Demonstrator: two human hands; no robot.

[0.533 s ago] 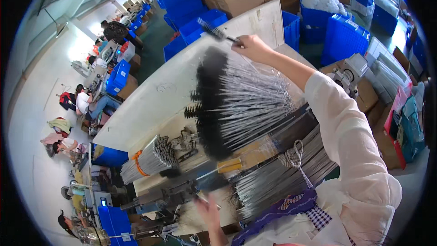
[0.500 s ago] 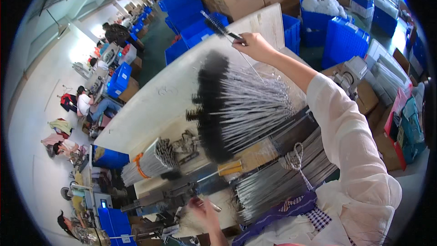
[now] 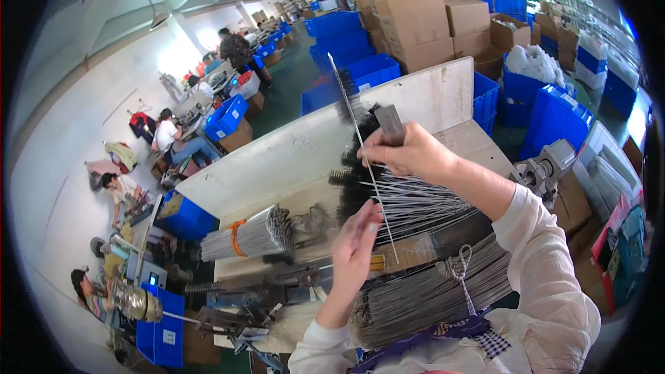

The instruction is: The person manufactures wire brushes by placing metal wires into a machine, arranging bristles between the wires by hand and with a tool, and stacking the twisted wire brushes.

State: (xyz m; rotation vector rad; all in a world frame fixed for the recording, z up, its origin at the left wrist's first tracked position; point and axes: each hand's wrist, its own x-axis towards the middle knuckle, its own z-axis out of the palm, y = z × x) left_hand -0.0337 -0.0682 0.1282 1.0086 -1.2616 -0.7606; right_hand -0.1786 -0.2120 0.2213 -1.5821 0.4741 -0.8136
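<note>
My right hand [image 3: 415, 156] grips a long wire brush [image 3: 357, 128] by its thin twisted stem. Its dark, blurred bristles point up and away. A flat grey metal piece [image 3: 390, 125] sticks up from the same hand; what kind it is I cannot tell. My left hand [image 3: 357, 242] is raised beside the lower stem, fingers stretched out and apparently holding nothing; whether it touches the stem is unclear. Behind both hands lies a fanned pile of wire brushes [image 3: 429, 197], black bristles to the left and bare stems to the right.
An upright white board [image 3: 291, 142] backs the bench. On the left lies a wire bundle [image 3: 239, 237] with an orange band. Loose straight wires [image 3: 429, 298] lie near my apron. A metal machine [image 3: 547, 166] stands at right. Blue crates [image 3: 557, 121] and cartons [image 3: 415, 17] are beyond.
My right hand has come down and nearer from above the pile with the brush. The left hand has risen from the bench tool toward the stem. The head view has shifted.
</note>
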